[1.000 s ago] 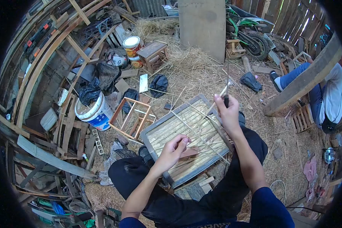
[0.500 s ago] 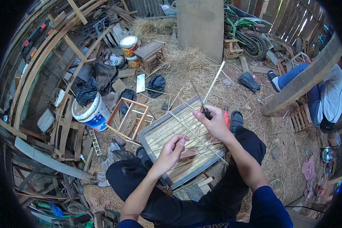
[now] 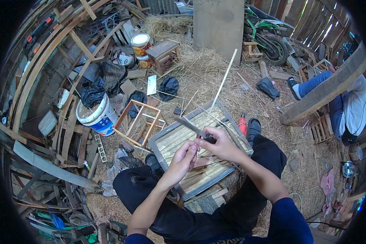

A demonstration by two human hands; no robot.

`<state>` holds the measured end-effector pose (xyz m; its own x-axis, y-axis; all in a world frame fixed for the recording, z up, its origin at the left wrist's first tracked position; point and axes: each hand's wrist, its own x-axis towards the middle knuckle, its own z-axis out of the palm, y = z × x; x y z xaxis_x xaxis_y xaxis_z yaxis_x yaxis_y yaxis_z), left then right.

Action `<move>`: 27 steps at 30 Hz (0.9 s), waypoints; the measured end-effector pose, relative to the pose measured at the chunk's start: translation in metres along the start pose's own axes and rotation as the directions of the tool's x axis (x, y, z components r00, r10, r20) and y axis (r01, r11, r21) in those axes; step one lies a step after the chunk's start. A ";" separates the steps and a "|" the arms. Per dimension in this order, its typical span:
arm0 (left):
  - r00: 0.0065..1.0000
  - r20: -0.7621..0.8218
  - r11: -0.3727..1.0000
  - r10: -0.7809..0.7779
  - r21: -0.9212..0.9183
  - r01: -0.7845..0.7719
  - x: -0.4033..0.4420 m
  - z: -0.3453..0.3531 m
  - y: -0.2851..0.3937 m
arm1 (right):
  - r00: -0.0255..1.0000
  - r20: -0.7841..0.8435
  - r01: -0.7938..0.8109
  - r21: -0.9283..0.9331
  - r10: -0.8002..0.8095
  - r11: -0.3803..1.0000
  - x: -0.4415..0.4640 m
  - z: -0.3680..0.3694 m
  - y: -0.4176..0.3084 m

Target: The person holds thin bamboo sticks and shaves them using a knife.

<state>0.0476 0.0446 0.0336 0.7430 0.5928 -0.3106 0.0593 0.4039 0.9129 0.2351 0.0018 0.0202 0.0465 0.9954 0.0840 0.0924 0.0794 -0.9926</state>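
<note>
My right hand (image 3: pixel 221 143) grips the dark handle of a knife (image 3: pixel 191 127), its blade slanting up and to the left. Close beside it, my left hand (image 3: pixel 184 157) is closed in a pinch, the fingertips of both hands almost touching. A long pale strip (image 3: pixel 225 77), like split bamboo or wood, slopes down from the upper right in line with the pinched left fingers; its near end is hidden by the hands and knife. Below both hands lies a slatted board (image 3: pixel 173 145) with a grey frame, carrying thin strips and a small brown block (image 3: pixel 201 162).
A small wooden frame (image 3: pixel 137 123) and a white bucket (image 3: pixel 97 116) stand at left. Near my right foot is a red tool (image 3: pixel 242 125). A slanted post (image 3: pixel 325 89) partly hides another seated person (image 3: pixel 356 101). Straw and a stool (image 3: pixel 163 53) lie beyond.
My right hand has come down and left, close to my left hand. The knife blade has swung from nearly upright to pointing left. The pale strip's far end sits higher in view.
</note>
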 end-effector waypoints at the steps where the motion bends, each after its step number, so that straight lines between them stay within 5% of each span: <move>1: 1.000 -0.024 1.000 -0.005 -0.023 0.004 -0.001 0.002 0.003 | 1.000 0.001 0.010 -0.046 -0.010 0.999 0.000 0.005 0.005; 5: 0.999 -0.039 0.999 0.022 -0.047 -0.024 0.001 0.003 0.004 | 0.978 0.106 0.205 -0.272 -0.182 0.940 0.006 0.001 0.008; 10: 1.000 0.001 0.997 -0.003 -0.082 0.003 0.001 -0.010 -0.003 | 0.966 0.145 0.259 -0.541 -0.214 0.800 0.008 0.007 0.002; 16: 0.969 -0.123 0.916 0.212 0.370 -0.154 -0.004 -0.010 -0.006 | 0.951 0.189 0.309 -0.622 -0.245 0.720 0.005 0.005 0.000; 27: 0.900 -0.139 0.764 0.414 0.591 -0.260 -0.019 0.006 0.005 | 0.931 0.106 0.307 -0.748 -0.350 0.588 0.003 -0.027 -0.009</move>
<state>0.0380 0.0315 0.0454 0.6007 0.7971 0.0615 0.2459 -0.2573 0.9345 0.2616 0.0024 0.0318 -0.0947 0.9042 0.4164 0.8129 0.3117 -0.4919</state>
